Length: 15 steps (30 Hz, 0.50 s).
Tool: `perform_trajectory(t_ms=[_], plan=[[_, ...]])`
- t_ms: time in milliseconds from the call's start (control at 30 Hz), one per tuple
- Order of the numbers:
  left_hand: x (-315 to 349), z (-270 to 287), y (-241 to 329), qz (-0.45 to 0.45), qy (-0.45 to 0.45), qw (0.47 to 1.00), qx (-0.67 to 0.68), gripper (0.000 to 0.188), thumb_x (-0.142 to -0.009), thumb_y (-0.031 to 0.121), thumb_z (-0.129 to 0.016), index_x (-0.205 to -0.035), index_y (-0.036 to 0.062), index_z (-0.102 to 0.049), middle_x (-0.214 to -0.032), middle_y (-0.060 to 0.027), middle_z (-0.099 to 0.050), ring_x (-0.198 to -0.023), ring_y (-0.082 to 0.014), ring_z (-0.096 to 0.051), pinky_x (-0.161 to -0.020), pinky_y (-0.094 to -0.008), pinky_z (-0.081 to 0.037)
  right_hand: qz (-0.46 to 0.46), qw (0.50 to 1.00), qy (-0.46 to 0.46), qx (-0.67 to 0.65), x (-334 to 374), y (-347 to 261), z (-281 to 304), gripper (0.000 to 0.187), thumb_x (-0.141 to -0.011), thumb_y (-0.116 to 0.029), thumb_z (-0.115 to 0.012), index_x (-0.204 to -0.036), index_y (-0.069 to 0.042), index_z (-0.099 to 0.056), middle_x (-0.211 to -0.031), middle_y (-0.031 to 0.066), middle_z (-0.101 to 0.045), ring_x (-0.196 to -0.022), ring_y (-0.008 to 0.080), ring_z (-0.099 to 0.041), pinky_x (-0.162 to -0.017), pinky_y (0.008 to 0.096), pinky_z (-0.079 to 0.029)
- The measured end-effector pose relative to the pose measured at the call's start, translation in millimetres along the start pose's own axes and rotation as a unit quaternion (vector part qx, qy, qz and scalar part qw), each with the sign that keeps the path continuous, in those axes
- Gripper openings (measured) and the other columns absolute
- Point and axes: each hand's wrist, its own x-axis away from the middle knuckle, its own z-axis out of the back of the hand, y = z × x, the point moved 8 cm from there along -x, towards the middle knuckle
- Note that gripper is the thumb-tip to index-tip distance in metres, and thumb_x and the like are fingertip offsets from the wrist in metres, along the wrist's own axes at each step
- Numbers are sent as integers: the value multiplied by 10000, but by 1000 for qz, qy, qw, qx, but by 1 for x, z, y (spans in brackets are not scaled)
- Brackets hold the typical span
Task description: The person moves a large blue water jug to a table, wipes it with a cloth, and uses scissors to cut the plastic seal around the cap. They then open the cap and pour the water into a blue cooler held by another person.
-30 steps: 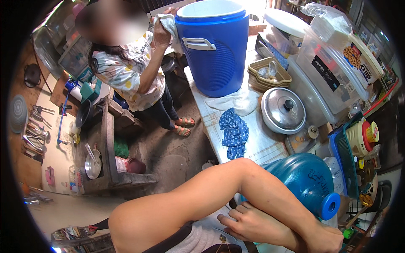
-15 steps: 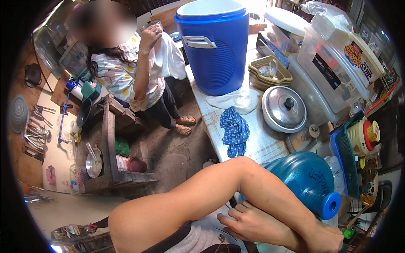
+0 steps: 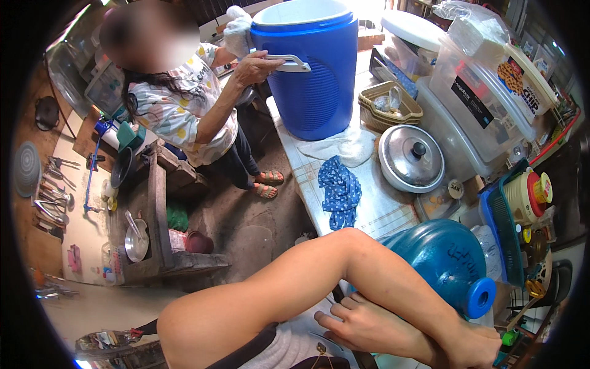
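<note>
My arms are folded across the bottom of the view. My left hand (image 3: 473, 345) rests by my right forearm, its fingers mostly out of sight. Below my left elbow lies my right hand (image 3: 350, 321), its fingers loosely bent and apart, with nothing in them. Beyond my left forearm, a blue water jug (image 3: 433, 258) lies on its side, its capped neck pointing toward me. Across the table, a person's hand (image 3: 251, 67) grips the white handle of a tall blue cooler (image 3: 313, 80). The person's other hand presses a white cloth (image 3: 237, 32) against the cooler's rim.
A blue dotted cloth (image 3: 340, 192) and a lidded metal pot (image 3: 412, 158) sit on the table (image 3: 384, 212). Brown baskets (image 3: 388, 106) and clear storage bins (image 3: 473, 104) stand along the right. On the left is a wooden stand (image 3: 161, 215) with a pan (image 3: 136, 240).
The person has leaned to the cooler, taking its handle with one hand and bringing the white cloth up to its rim. My folded arms have stayed put.
</note>
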Motion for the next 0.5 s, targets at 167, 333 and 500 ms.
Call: perform_trajectory(t_ms=[167,333,500], plan=[[1,3,5,-8,23,1000,9,272,-633,134,-619,-901,114,-668,-717,-148,-622,-716,-348,-600,-629,-450,-469,-14,1000,-2,1,3,4,2,275,-794,-234,-628,-1013,-89,-547,-709,42,-542,-599,212,-545,-632,318,-433],[6,-1,8,12,-64,997,-48,255,-697,197,-612,-936,117,-653,-799,-134,-640,-771,-327,-614,-664,-445,-478,1,1000,-12,-19,-1,0,9,266,-802,-226,-622,-1015,-89,-543,-707,40,-540,-593,211,-541,-629,321,-432],[21,-29,-4,43,-248,967,-45,291,-751,279,-602,-971,92,-636,-917,-133,-634,-837,-336,-608,-706,-441,-479,4,1000,5,-12,0,-2,12,258,-807,-225,-619,-1013,-90,-540,-701,38,-530,-595,207,-532,-629,321,-426]])
